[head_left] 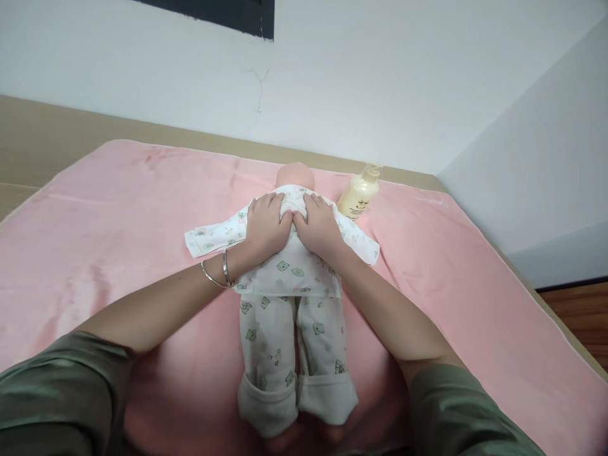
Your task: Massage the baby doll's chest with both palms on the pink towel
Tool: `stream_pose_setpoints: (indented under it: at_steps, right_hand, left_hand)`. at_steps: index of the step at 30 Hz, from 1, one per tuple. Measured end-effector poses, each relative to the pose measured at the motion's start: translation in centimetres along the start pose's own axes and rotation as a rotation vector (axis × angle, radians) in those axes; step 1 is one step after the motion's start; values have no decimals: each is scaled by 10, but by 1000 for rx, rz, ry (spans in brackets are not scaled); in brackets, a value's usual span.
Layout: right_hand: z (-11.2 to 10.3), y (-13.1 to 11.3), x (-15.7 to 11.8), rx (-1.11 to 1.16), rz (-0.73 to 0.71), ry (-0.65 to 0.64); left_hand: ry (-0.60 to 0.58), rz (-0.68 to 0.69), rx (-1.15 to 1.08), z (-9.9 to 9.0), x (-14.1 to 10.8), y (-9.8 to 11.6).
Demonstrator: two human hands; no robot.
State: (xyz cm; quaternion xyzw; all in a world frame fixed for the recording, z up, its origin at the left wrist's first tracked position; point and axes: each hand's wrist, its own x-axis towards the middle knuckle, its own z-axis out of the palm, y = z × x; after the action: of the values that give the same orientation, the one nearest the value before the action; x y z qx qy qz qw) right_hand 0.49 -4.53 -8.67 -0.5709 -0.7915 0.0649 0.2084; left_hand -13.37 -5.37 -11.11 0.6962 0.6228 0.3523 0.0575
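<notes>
A baby doll (295, 176) lies on a pink cloth, its head away from me and its feet at my side. It wears a white printed long-sleeved top (294, 272) and matching trousers (270, 335) with turned-up cuffs. My left hand (268, 221) rests flat on the left of the upper body, fingers extended toward the shoulder. On the other side my right hand (318, 221) lies the same way, the two thumbs meeting near the middle. Both sleeves stretch out sideways. Its face does not show.
The pink cloth (142, 196) covers most of a wooden surface (28, 126). A cream pump bottle (360, 195) stands tilted in view beside the doll's right-hand sleeve. A white wall (356, 82) rises behind, with a dark panel (228, 12) at the top.
</notes>
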Motion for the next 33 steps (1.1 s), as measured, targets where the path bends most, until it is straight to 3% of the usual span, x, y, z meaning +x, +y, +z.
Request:
stream_pose_setpoints:
  at_steps: [6,12,18,24,29,33]
  right_hand:
    - [-9,5,5,48,-54,-30]
    - [-16,14,13,27,-103,-105]
    - [-18,-4,-4,-143,-108,-202]
    - [-16,-10,-17,-139,-260,-167]
    - [-26,6,4,58,-95,-165]
    - [-23,10,11,79,-59,-142]
  left_hand:
    - [-29,21,70,-6,-5,7]
    - [-50,165,217,-18,-16,22]
    - [-132,61,151,-20,3,12]
    - [-145,24,126,-19,7,10]
    - [-139,178,197,-26,-9,24]
    - [-194,249,182,-30,-10,25]
